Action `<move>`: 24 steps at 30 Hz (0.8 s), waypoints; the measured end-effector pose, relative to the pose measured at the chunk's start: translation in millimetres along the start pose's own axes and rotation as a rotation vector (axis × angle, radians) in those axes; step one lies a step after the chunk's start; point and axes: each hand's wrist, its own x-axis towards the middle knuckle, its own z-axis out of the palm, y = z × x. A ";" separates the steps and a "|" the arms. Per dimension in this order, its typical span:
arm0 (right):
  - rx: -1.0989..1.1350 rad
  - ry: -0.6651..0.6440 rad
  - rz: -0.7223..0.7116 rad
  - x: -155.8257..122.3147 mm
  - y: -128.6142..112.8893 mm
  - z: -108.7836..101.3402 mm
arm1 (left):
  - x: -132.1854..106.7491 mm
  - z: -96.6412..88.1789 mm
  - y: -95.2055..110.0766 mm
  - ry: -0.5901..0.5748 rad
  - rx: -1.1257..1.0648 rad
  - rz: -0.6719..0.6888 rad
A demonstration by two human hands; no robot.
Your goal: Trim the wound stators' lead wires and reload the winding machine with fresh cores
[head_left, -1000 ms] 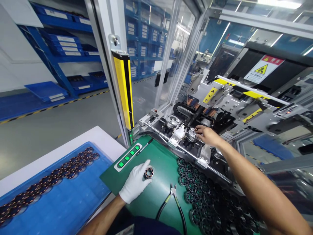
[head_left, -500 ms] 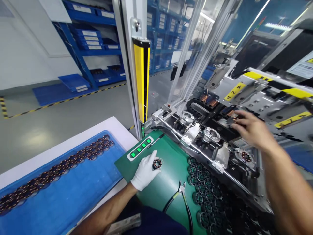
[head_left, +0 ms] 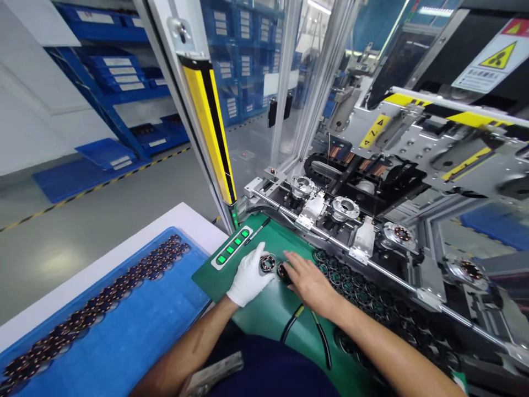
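My left hand [head_left: 248, 277], in a white glove, rests on the green mat [head_left: 273, 317] with its fingers curled around a small wound stator ring [head_left: 267, 262]. My bare right hand [head_left: 308, 282] lies on the mat just right of it, fingers bent over a second dark stator ring [head_left: 283, 271]. Both rings sit side by side on the mat. Black-handled pliers [head_left: 308, 325] lie partly under my right wrist.
A blue tray [head_left: 124, 336] with a row of copper-wound stators lies at the left. Several black stator cores [head_left: 351, 286] line the mat's right edge. Behind stands the winding machine with round fixtures [head_left: 345, 208], a green button panel [head_left: 233, 246] and a yellow light curtain [head_left: 209, 132].
My right hand has come back from the machine's fixtures down to the mat, bringing a stator ring beside my left hand. The left hand has stayed on its ring.
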 end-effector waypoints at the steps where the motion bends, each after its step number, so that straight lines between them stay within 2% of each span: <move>1: -0.006 0.061 0.016 -10.4 5.7 -13.9 | -4.1 -3.6 -1.5 0.000 -0.002 0.009; 2: -0.017 0.142 0.036 -24.7 12.0 -30.3 | -8.1 -8.8 -3.0 0.002 -0.002 0.017; 5: -0.099 0.515 0.127 -85.0 25.8 -74.8 | -11.2 -33.7 -2.8 0.038 0.002 0.045; 7: -0.155 0.658 0.246 -129.0 24.2 -86.0 | 1.6 -55.6 7.6 0.079 -0.003 0.087; 9: -0.188 0.729 0.365 -164.7 14.0 -79.3 | 28.3 -75.9 32.5 0.127 0.026 0.201; 10: -0.195 0.754 0.412 -177.8 7.0 -71.0 | 45.7 -83.6 51.3 0.148 0.075 0.293; 11: -0.195 0.773 0.448 -187.5 -0.3 -61.1 | 64.5 -88.6 74.0 0.148 0.146 0.400; 13: -0.185 0.799 0.510 -199.1 -14.7 -40.8 | 103.0 -88.2 127.7 0.069 0.323 0.567; 15: -0.177 0.824 0.561 -205.1 -27.2 -24.6 | 137.6 -72.4 184.1 -0.075 0.455 0.678; 18: -0.185 0.843 0.619 -217.2 -41.9 -9.4 | 174.7 -25.3 254.0 -0.247 0.528 0.801; 21: -0.208 0.813 0.720 -241.2 -53.8 3.9 | 193.6 28.4 296.7 -0.428 0.613 0.834; 24: -0.229 0.818 0.906 -272.3 -65.5 23.4 | 203.8 66.2 319.4 -0.580 0.699 0.816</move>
